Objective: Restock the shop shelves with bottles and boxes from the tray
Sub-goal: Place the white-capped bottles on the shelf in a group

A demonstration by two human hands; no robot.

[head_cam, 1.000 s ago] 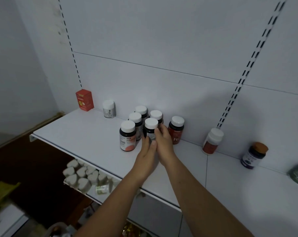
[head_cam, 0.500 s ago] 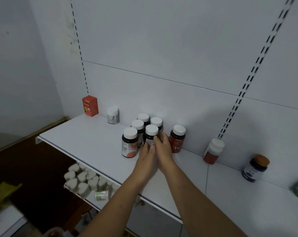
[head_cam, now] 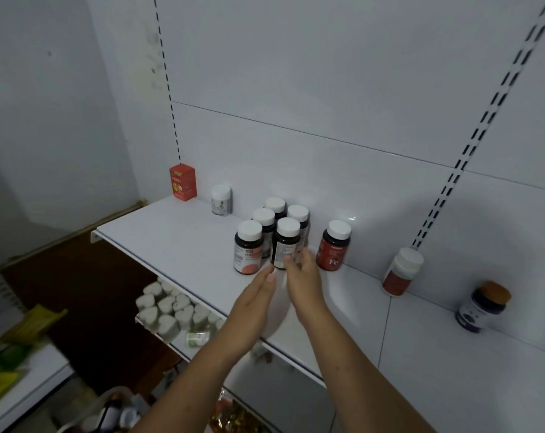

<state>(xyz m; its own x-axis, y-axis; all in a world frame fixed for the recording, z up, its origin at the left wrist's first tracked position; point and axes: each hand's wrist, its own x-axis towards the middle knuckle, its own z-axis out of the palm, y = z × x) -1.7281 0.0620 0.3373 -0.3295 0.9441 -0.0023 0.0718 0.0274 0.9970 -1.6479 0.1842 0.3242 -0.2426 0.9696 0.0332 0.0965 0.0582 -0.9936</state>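
On the white shelf [head_cam: 177,245], a cluster of several dark bottles with white caps stands against the back wall. The front right one [head_cam: 286,242] stands upright beside another front bottle with a pink label [head_cam: 248,248]. My right hand [head_cam: 305,282] touches the front right bottle's lower label with its fingertips. Just below and left of that bottle, my left hand [head_cam: 258,304] has straight fingers and holds nothing. Blurred bottles lie in a container [head_cam: 114,410] at the bottom edge.
Along the back wall stand a red box [head_cam: 183,182], a small white bottle [head_cam: 221,200], a red "Fe" bottle [head_cam: 333,246], a tilted white-capped bottle [head_cam: 402,271] and a brown-capped dark bottle [head_cam: 482,306]. A lower shelf holds white heart-shaped lids [head_cam: 168,307].
Both hands held the front right bottle before; now they have drawn back and down from it, the left hand off it, the right still at its label. The bottle stays upright.
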